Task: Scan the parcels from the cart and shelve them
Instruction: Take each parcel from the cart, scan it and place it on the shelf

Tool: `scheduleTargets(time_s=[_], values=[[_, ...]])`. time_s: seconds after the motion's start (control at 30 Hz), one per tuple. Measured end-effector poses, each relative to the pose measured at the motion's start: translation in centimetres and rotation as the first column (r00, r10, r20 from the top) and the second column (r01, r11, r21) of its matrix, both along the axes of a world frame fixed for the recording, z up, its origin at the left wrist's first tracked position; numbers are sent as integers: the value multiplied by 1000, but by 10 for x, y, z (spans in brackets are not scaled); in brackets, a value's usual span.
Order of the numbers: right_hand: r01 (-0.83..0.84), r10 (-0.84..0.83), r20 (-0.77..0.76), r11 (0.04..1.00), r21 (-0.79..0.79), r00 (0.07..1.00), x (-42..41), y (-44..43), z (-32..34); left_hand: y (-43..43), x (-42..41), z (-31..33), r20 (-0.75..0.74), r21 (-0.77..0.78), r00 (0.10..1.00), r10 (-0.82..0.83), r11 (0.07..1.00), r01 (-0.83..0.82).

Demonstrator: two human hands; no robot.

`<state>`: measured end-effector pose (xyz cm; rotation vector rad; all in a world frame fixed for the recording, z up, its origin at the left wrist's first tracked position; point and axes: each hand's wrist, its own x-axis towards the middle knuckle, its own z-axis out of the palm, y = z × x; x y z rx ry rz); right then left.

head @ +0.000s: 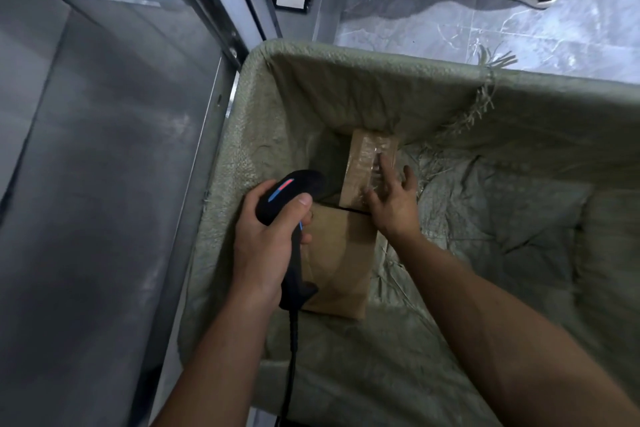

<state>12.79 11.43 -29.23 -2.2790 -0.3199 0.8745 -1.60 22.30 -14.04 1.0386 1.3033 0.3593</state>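
the right hand (393,206) reaches down into the cart (311,87), fingers spread and straight over the taped parcel (363,163); it grips nothing, and whether the fingertips press the top or float just above it is hard to tell. this parcel lies directly under the fingers, tight against the cart's sacking wall beyond them. a plain brown parcel (341,263) lies under the wrist, its end touching the taped one. the left hand (263,243) is wrapped around the handle of a black scanner (294,189), thumb on top, with the head aimed toward the taped parcel and the cable (292,357) hanging below the fist. the taped parcel looks like a small stiff carton, probably light, but the glossy wrap is likely slick, so a flat palm may slide. taking it across its narrow width, thumb on one long side and fingers on the other, seems safest. the metal shelf (104,114) stands just beside the scanner hand.
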Motion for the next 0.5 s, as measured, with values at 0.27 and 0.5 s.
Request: scheduleTargets(time_s=[0.27, 0.5], values=[[113, -110, 30, 981, -157, 993, 1, -17, 11, -5, 3, 2, -15, -6, 1000, -28, 1000, 28], [169, -177, -22, 966, -194, 984, 8, -24, 25, -12, 6, 9, -7, -8, 999, -37, 999, 37]])
